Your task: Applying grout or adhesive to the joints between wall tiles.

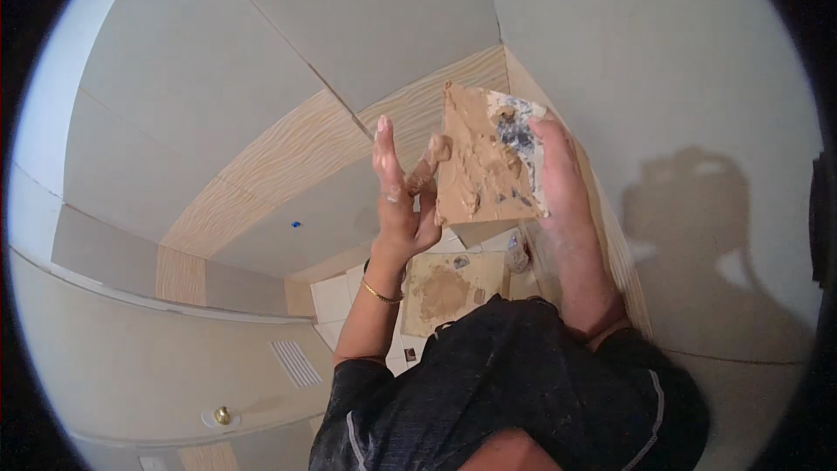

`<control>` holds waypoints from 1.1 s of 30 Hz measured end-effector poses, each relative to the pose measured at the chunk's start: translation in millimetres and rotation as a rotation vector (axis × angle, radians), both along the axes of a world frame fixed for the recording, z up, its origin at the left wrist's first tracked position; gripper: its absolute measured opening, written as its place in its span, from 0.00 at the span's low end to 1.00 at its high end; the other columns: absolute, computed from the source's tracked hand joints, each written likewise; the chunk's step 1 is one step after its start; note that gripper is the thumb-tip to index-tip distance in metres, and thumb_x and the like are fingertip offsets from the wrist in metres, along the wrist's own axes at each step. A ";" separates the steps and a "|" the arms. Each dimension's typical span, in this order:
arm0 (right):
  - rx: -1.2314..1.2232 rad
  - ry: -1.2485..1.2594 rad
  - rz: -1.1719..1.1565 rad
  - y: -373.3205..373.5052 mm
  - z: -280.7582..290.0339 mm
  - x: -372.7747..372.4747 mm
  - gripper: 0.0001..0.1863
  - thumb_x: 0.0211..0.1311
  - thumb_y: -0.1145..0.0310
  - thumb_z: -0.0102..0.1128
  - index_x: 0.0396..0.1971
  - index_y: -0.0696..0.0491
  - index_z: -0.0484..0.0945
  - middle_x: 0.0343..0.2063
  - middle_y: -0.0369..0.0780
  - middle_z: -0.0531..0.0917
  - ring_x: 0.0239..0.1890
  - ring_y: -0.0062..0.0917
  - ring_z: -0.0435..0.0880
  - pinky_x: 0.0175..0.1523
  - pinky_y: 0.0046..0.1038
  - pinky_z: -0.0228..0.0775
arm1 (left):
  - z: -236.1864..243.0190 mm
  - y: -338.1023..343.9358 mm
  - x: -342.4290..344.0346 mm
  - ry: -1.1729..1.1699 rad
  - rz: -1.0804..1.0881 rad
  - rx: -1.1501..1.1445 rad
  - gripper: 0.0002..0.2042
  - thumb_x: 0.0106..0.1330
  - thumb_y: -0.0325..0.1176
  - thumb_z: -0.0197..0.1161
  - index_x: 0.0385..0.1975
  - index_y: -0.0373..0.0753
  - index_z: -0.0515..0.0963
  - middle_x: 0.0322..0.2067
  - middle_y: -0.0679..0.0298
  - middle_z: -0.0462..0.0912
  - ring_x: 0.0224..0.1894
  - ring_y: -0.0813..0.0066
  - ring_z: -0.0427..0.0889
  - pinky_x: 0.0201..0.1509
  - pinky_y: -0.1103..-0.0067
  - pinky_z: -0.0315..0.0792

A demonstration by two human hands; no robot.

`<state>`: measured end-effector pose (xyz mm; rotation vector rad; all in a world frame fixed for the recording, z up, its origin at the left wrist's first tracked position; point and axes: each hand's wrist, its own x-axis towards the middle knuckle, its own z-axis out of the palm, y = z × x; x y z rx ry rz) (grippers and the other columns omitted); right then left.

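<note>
A tile [485,157] is raised in front of me, its upward face coated with rough, uneven tan adhesive. White and dark patches show through near its right side. My right hand [562,176] grips the tile by the right edge, the thumb on the coated face and the other fingers hidden beneath. Just beyond the left edge, my left hand [401,214] is open with its fingers spread. Adhesive is smeared on its fingers, and a lump clings to one fingertip close to the tile. Whether that fingertip touches the edge I cannot tell.
Grey wall tiles [401,17] with a wavy beige band [261,157] surround me closely, and a small blue piece [296,224] sits on the left wall. Below, a tan-stained board [418,318] lies on white floor tiles [331,301], a plastic bag [517,251] beside it.
</note>
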<state>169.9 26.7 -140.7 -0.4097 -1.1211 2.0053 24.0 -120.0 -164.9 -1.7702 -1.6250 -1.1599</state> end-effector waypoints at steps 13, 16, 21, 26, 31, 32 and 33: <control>0.020 0.029 -0.017 -34.6 -5.8 -9.5 0.16 0.69 0.62 0.40 0.46 0.58 0.70 0.43 0.40 0.74 0.45 0.23 0.70 0.57 0.27 0.60 | -21.1 13.3 5.8 0.015 0.087 0.246 0.51 0.62 0.46 0.62 0.70 0.38 0.27 0.71 0.55 0.52 0.73 0.39 0.34 0.69 0.48 0.29; 0.004 -0.048 -0.084 -34.6 -12.2 -14.1 0.16 0.69 0.62 0.39 0.45 0.58 0.70 0.43 0.42 0.73 0.45 0.25 0.70 0.56 0.28 0.60 | -33.1 12.9 -0.3 0.075 0.388 -0.068 0.57 0.56 0.59 0.64 0.69 0.36 0.26 0.70 0.54 0.53 0.73 0.39 0.33 0.69 0.48 0.30; 0.010 0.017 -0.123 -31.5 -11.9 -14.3 0.15 0.69 0.63 0.39 0.45 0.57 0.69 0.41 0.41 0.72 0.44 0.26 0.70 0.56 0.28 0.61 | -36.9 9.8 6.8 0.175 0.428 -0.115 0.52 0.59 0.45 0.64 0.71 0.39 0.28 0.72 0.55 0.45 0.72 0.37 0.35 0.69 0.47 0.30; -0.060 0.074 -0.129 -25.8 -1.9 -9.9 0.15 0.70 0.63 0.38 0.45 0.57 0.69 0.40 0.40 0.73 0.44 0.24 0.71 0.55 0.28 0.62 | -22.5 29.3 17.3 -0.148 -0.062 0.280 0.46 0.58 0.30 0.61 0.72 0.40 0.36 0.71 0.46 0.44 0.69 0.41 0.53 0.71 0.53 0.40; 0.190 0.077 0.025 -11.7 2.5 -3.4 0.14 0.71 0.66 0.40 0.48 0.58 0.68 0.40 0.37 0.74 0.41 0.16 0.70 0.51 0.23 0.64 | 23.9 11.8 -3.8 -0.442 -0.242 0.282 0.42 0.60 0.29 0.57 0.72 0.42 0.39 0.69 0.45 0.51 0.58 0.49 0.74 0.71 0.58 0.45; 0.189 0.081 0.023 -10.4 1.6 -2.1 0.14 0.71 0.66 0.40 0.48 0.58 0.68 0.40 0.37 0.74 0.41 0.16 0.70 0.51 0.23 0.64 | 32.2 8.4 -5.3 -0.482 -0.280 0.255 0.42 0.61 0.30 0.57 0.72 0.42 0.39 0.68 0.46 0.53 0.56 0.50 0.76 0.71 0.59 0.46; 0.220 0.046 0.023 -9.2 1.4 -1.4 0.14 0.71 0.66 0.41 0.49 0.59 0.67 0.40 0.36 0.73 0.41 0.15 0.69 0.50 0.22 0.64 | 40.6 8.2 -7.1 -0.427 -0.301 0.230 0.40 0.62 0.34 0.57 0.71 0.40 0.42 0.68 0.47 0.53 0.55 0.52 0.77 0.71 0.59 0.46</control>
